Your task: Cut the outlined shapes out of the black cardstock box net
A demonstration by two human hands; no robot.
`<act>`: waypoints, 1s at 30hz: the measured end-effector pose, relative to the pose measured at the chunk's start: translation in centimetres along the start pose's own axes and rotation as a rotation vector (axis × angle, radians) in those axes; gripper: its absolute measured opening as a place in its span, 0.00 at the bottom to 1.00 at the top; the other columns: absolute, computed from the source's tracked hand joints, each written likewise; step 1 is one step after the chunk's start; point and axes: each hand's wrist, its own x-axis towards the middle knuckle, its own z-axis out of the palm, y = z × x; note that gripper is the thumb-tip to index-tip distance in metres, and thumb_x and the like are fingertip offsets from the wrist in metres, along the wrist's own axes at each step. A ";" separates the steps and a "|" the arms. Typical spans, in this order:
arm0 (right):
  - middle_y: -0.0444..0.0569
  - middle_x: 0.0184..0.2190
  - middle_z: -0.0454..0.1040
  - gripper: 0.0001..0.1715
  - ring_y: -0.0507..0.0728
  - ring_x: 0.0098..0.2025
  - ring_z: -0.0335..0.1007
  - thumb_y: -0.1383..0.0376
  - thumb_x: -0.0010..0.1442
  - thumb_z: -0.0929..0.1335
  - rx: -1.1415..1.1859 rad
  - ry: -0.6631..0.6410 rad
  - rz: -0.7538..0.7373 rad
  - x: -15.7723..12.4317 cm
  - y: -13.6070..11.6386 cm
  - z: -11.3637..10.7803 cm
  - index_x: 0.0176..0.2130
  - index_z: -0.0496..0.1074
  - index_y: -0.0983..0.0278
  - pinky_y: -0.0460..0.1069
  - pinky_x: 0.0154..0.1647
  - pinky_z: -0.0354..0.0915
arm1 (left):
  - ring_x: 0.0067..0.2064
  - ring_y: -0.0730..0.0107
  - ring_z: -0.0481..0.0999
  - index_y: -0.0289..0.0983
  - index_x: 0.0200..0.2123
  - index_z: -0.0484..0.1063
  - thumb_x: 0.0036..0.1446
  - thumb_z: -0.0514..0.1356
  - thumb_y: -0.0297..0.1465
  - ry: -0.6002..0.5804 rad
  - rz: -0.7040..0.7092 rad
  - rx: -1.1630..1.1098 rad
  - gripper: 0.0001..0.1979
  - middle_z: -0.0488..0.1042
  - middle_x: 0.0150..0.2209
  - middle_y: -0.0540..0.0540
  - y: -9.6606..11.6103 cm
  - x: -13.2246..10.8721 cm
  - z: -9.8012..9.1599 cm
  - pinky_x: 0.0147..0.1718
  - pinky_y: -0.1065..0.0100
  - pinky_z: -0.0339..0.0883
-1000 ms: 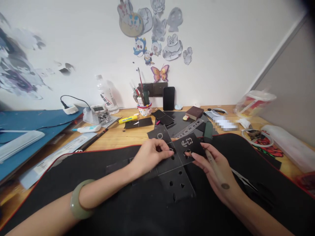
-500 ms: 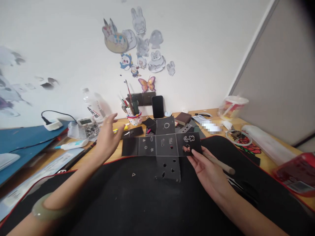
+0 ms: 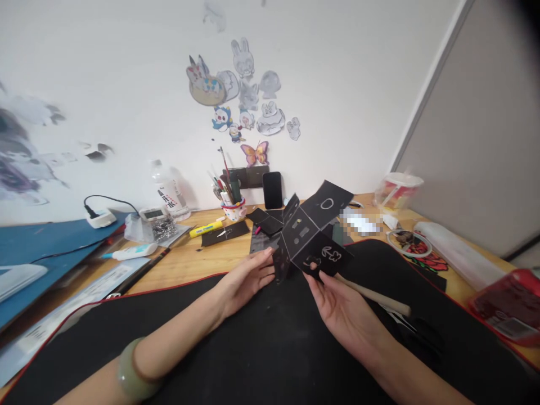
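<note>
A black card cut as a box net point(image 3: 301, 230), with white chalk-like outlines and small cut-out holes, is raised off the black mat and partly folded along its creases. My right hand point(image 3: 343, 309) pinches its near right panel, by a flower outline. My left hand point(image 3: 247, 281), fingers apart, is at the net's lower left flap; whether it presses on the flap I cannot tell. A tan rod point(image 3: 379, 295) sticks out beyond my right hand; I cannot tell whether the hand holds it. Scissors point(image 3: 399, 319) with dark handles lie on the mat beside my right wrist.
The black mat point(image 3: 236, 360) covers the near desk. Behind it are a yellow tube point(image 3: 206, 229), a pen cup point(image 3: 233, 210), an upright phone point(image 3: 272, 190) and dark card pieces point(image 3: 265, 220). A red package point(image 3: 508, 306) sits at right, a blue folder point(image 3: 54, 256) at left.
My left hand has come down and right, from above the desk to the net's left side. The net has gone from spread flat to tilted, with its panels folding up.
</note>
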 end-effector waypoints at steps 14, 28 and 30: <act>0.39 0.32 0.74 0.11 0.50 0.32 0.69 0.67 0.46 0.71 -0.460 -0.019 -0.181 -0.1 -0.8 -0.4 0.34 0.70 0.58 0.44 0.30 0.64 | 0.27 0.79 0.71 0.38 0.40 0.65 0.37 0.67 0.24 0.383 0.475 0.119 0.24 0.71 0.30 0.54 1.8 0.3 -1.5 0.27 0.77 0.66; 0.39 0.29 0.63 0.11 0.49 0.32 0.60 0.64 0.48 0.70 -0.933 -0.066 -0.350 -0.4 -0.6 -0.1 0.33 0.65 0.60 0.43 0.33 0.61 | 0.29 0.76 0.70 0.37 0.40 0.63 0.40 0.66 0.27 0.396 0.581 0.244 0.22 0.70 0.30 0.52 1.6 0.4 -3.0 0.30 0.73 0.65; 0.39 0.27 0.63 0.10 0.49 0.29 0.60 0.64 0.48 0.69 -1.055 -0.052 -0.417 -0.1 -0.8 -0.3 0.31 0.64 0.61 0.43 0.31 0.60 | 0.29 0.75 0.70 0.38 0.38 0.64 0.41 0.65 0.27 0.376 0.613 0.281 0.19 0.69 0.30 0.52 1.7 0.3 -3.0 0.31 0.72 0.65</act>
